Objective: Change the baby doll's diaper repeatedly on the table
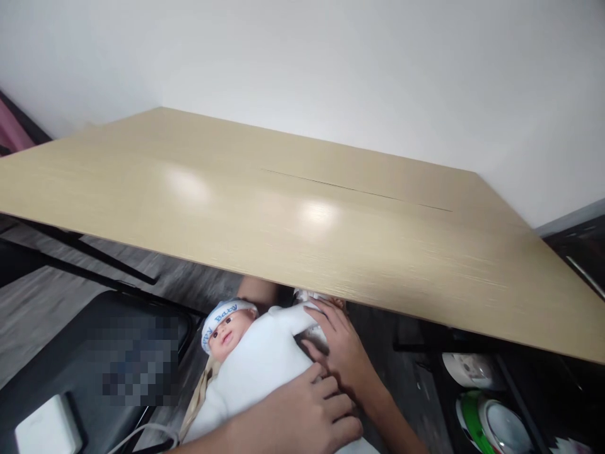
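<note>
Plain white wall (pixel 331 63) rises behind the pale, wood-grained table (pixel 283 246), whose top catches two soft glints and carries a thin dark line. Just below the table's near edge lies a doll (pixel 258 359), face up, its head toward the table's left end, in a cap (pixel 227 314) lettered "Baby". White cloth (pixel 283 359) covers its body, and it seems propped on the person's lap, likely because that keeps it within reach of both hands; the lap itself is hidden.

Coming in from the lower left, the left hand (pixel 326 403) rests over the doll with its fingers curled inward, the forearm across the body, probably to steady it. I cannot tell whether those fingers pinch any cloth. Closer to the table's edge, the right hand (pixel 338 331) has its fingers extended over a white sleeve-like part, the thumb apart; whether they grip it is unclear.

Below the table's left side, a black chair (pixel 70 353) serves as a stand for a white block (pixel 48 429), with a pale cable (pixel 155 430) nearby. Under its right side, a dark rack holds a green-and-white tub (pixel 472 419).
</note>
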### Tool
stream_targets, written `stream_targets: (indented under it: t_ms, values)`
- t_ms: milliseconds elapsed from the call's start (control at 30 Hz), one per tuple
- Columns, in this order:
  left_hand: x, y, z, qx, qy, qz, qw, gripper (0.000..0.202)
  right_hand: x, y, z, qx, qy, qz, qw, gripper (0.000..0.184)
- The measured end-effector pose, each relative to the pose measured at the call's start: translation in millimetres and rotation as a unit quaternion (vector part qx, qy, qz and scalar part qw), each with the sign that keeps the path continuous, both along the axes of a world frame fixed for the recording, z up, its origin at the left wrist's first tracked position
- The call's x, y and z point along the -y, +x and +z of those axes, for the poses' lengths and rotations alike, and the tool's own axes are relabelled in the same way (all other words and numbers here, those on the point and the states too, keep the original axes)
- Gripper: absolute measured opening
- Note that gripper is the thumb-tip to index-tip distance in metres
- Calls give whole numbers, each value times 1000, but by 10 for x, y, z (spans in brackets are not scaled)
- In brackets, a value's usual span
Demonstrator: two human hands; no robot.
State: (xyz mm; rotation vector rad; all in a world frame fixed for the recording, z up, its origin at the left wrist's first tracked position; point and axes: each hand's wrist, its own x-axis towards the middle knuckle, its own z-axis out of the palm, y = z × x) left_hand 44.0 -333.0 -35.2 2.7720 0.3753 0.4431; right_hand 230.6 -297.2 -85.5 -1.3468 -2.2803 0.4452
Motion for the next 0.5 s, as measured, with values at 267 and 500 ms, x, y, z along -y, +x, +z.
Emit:
stream_targets:
  t_ms: [267,500]
  values:
    - [279,-412,20,117,-78,96,985,41,-268,-475,270,107,-106,77,986,15]
    - [1093,-1261,-855,292,-132,547,773,19,91,-389,489,39,-42,84,995,26]
